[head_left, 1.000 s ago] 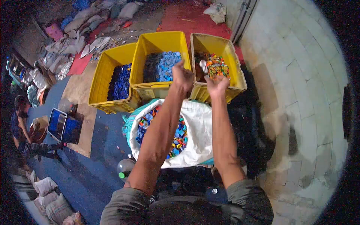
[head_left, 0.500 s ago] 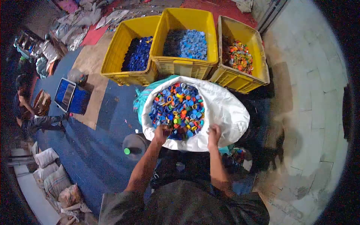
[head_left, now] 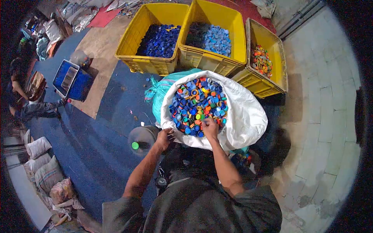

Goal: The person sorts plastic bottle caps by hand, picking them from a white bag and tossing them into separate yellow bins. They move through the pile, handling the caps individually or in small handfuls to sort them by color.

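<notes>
A large white sack (head_left: 245,124) lies in front of me, its mouth rolled wide around a heap of mixed bottle caps (head_left: 199,101), mostly blue with orange, yellow and green ones. My left hand (head_left: 165,139) is at the near left rim of the sack, fingers curled against the fabric. Over the near right part of the heap, my right hand (head_left: 210,128) has its fingertips pinched together among the caps; which cap they hold is hidden. A bright green cap (head_left: 199,116) lies just left of those fingertips.
Behind the sack stand yellow bins with dark blue caps (head_left: 147,63), light blue caps (head_left: 211,58) and orange caps (head_left: 268,83). A clear jug with a green lid (head_left: 135,145) sits left of the sack. Another person (head_left: 19,87) sits far left near a blue crate (head_left: 79,87).
My left hand has moved from the caps to the rim. My right hand has gone from the right rim onto the caps. The view has shifted, and the sack sits further right.
</notes>
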### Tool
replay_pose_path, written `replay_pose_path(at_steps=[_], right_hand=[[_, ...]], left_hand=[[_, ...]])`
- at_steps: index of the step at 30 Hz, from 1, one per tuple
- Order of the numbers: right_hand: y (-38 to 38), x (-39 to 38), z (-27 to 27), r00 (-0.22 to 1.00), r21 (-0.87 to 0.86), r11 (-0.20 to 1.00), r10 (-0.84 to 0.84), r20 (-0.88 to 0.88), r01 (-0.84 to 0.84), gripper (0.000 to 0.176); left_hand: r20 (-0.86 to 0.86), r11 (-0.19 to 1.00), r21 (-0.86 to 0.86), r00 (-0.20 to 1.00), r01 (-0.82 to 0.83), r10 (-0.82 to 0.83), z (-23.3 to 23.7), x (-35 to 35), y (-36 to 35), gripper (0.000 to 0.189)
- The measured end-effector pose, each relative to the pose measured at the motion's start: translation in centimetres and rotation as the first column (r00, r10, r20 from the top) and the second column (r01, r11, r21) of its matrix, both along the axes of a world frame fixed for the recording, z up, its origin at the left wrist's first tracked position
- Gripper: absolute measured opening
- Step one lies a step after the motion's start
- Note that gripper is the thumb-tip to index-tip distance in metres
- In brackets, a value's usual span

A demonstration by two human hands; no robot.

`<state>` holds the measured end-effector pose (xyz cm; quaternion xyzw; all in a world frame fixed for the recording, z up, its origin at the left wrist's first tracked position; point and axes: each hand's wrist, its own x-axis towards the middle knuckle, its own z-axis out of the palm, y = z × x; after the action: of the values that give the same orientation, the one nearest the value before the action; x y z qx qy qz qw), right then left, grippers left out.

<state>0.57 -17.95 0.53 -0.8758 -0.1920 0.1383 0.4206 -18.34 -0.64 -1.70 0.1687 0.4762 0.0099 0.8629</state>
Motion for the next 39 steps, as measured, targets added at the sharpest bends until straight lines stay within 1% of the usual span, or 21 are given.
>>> replay_pose_path(at_steps=[1, 2, 3, 4, 5, 8, 10, 11, 14, 17, 19, 20, 23, 26, 29, 32, 33, 36, 38, 39], right_hand=[[1.0, 0.4, -0.3, 0.994, -0.004, 1.0, 0.025, 0.102, -0.025, 0.017], [2.1, 0.9, -0.6, 0.978, -0.01, 0.999, 0.052, 0.201, -0.051, 0.016], [3.4, 1.1, 2.0, 0.975, -0.117, 0.987, 0.133, 0.177, -0.113, 0.023], [4.4, 1.7, 1.8, 0.953, -0.14, 0.978, 0.187, 0.237, -0.157, 0.024], [5.3, 2.5, 1.5, 0.925, -0.166, 0.966, 0.241, 0.296, -0.198, 0.026], [7.6, 4.2, 0.1, 0.815, -0.303, 0.916, 0.381, 0.438, -0.265, 0.037], [8.9, 4.8, 1.8, 0.749, -0.394, 0.865, 0.477, 0.46, -0.309, 0.043], [9.4, 5.3, 2.0, 0.762, -0.454, 0.819, 0.531, 0.37, -0.351, 0.052], [10.1, 6.0, 1.4, 0.703, -0.504, 0.77, 0.603, 0.378, -0.391, 0.053], [10.4, 6.6, 0.7, 0.674, -0.55, 0.732, 0.644, 0.363, -0.403, 0.053], [10.4, 6.6, 0.7, 0.659, -0.577, 0.702, 0.671, 0.34, -0.417, 0.051], [10.3, 6.6, 0.5, 0.627, -0.571, 0.715, 0.671, 0.396, -0.404, 0.046], [10.0, 6.6, 0.3, 0.535, -0.531, 0.758, 0.647, 0.543, -0.379, 0.036], [9.7, 7.0, 0.3, 0.559, -0.521, 0.753, 0.652, 0.512, -0.402, 0.038], [9.1, 7.3, 1.3, 0.608, -0.492, 0.777, 0.62, 0.495, -0.392, 0.04], [8.1, 7.4, 2.3, 0.718, -0.354, 0.849, 0.524, 0.458, -0.393, 0.042], [7.8, 7.6, 1.9, 0.777, -0.245, 0.879, 0.477, 0.41, -0.41, 0.039], [7.5, 7.9, 1.2, 0.824, -0.197, 0.898, 0.439, 0.359, -0.392, 0.036], [7.8, 7.9, 1.3, 0.816, -0.28, 0.869, 0.485, 0.314, -0.409, 0.035], [8.2, 7.6, 2.5, 0.806, -0.322, 0.848, 0.513, 0.295, -0.421, 0.036]], left_hand=[[-0.06, 0.998, 0.059, 0.998, 0.019, -0.016, 2.1, 0.2, 0.5, 0.01], [-0.046, 0.999, 0.047, 0.999, 0.012, -0.01, 2.1, 0.1, 1.1, 0.01], [-0.037, 0.999, 0.033, 0.999, 0.006, -0.004, 1.9, -0.4, 1.7, 0.01], [-0.027, 1.0, 0.021, 1.0, 0.0, 0.001, 1.9, -0.8, 2.3, 0.011], [0.037, 0.999, 0.037, 0.999, 0.023, -0.025, 2.0, -1.4, 2.7, 0.011], [0.068, 1.0, -0.011, 0.997, 0.026, -0.025, -0.5, -3.4, 3.5, 0.012], [0.152, 0.991, 0.098, 0.983, 0.087, -0.101, -1.0, -4.8, 3.5, 0.014], [0.188, 0.981, 0.154, 0.972, 0.113, -0.142, -1.2, -5.5, 3.4, 0.015], [-0.03, 0.998, 0.062, 0.999, 0.022, -0.02, 3.1, -5.0, 3.2, 0.017], [-0.102, 0.998, 0.058, 0.994, 0.029, -0.023, 2.9, -5.7, 3.3, 0.018], [-0.099, 0.998, 0.056, 0.995, 0.013, -0.007, 3.1, -5.8, 3.3, 0.018], [-0.098, 0.998, 0.056, 0.995, 0.006, -0.001, 3.2, -5.9, 3.2, 0.018], [0.04, 1.0, 0.02, 0.999, -0.006, 0.005, 0.0, -6.5, 3.1, 0.017], [0.087, 0.999, 0.001, 0.995, 0.046, -0.046, -0.9, -6.1, 3.1, 0.014], [-0.13, 0.993, 0.119, 0.991, 0.001, 0.015, 0.2, -3.7, 2.2, 0.016], [-0.139, 0.968, 0.23, 0.988, 0.099, -0.068, 2.8, -1.2, 1.7, 0.019], [-0.093, 0.955, 0.269, 0.991, 0.121, -0.099, 2.4, -0.7, 1.4, 0.017], [-0.069, 0.949, 0.283, 0.99, 0.139, -0.124, 2.0, 0.9, 0.1, 0.016], [-0.075, 0.945, 0.28, 0.985, 0.168, -0.153, 2.3, 1.6, -0.5, 0.016], [-0.081, 0.944, 0.277, 0.983, 0.182, -0.166, 2.3, 1.7, -0.9, 0.016]])
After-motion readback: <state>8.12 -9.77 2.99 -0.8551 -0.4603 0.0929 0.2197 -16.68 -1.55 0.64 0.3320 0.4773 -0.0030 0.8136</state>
